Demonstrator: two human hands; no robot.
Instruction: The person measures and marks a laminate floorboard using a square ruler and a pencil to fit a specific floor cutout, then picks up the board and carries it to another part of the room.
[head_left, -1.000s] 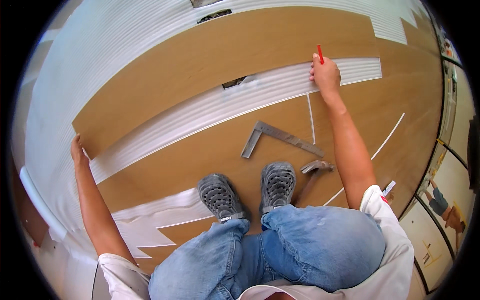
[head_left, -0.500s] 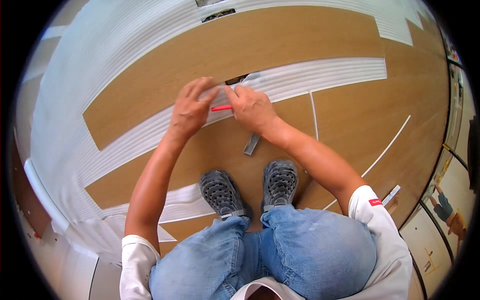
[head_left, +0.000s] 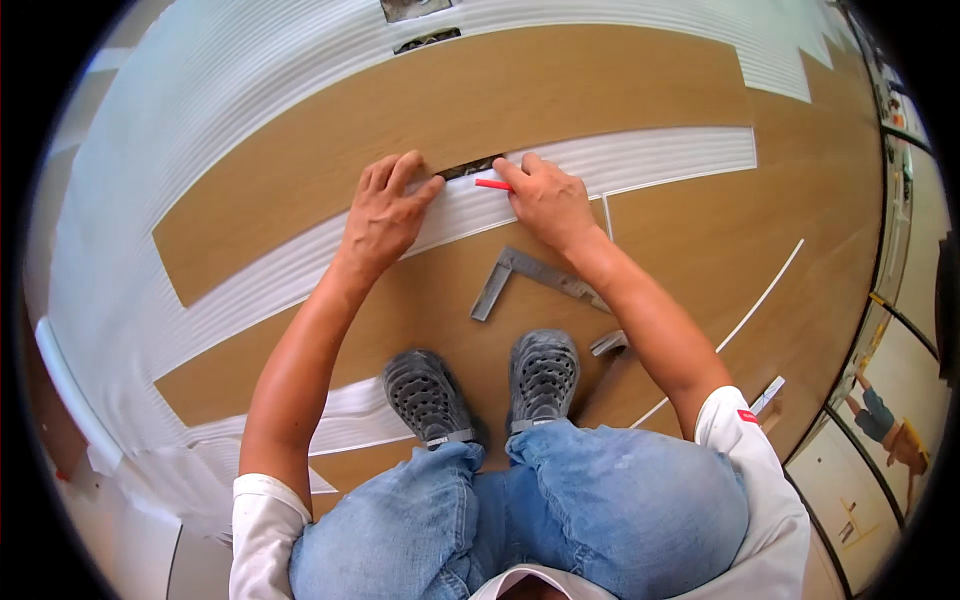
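Note:
My left hand [head_left: 385, 210] rests at the near edge of a long tan floor plank [head_left: 450, 110], fingers apart and holding nothing. Between my hands a narrow dark slot [head_left: 470, 168] shows beside the plank, in the white ribbed underlay [head_left: 640, 165]. At the slot's right end is my right hand [head_left: 552, 200], its fingertips on the edge there. A red pencil [head_left: 492, 184] sticks out of that closed hand toward the left. Below it a grey metal L-shaped square [head_left: 492, 290] lies on laid tan planks, partly behind my right forearm.
Another metal piece [head_left: 610, 343] lies by my right shoe [head_left: 545, 375]. White strips [head_left: 765, 295] cross the planks on the right. Farther up are a second dark slot [head_left: 428, 40] and a square opening [head_left: 415, 8]. Beyond a dark-framed edge at right, another person [head_left: 890, 425] shows.
My right hand has moved right and slightly up with the pencil, away from my left hand. More of the dark slot shows between them. More of the metal square is in view.

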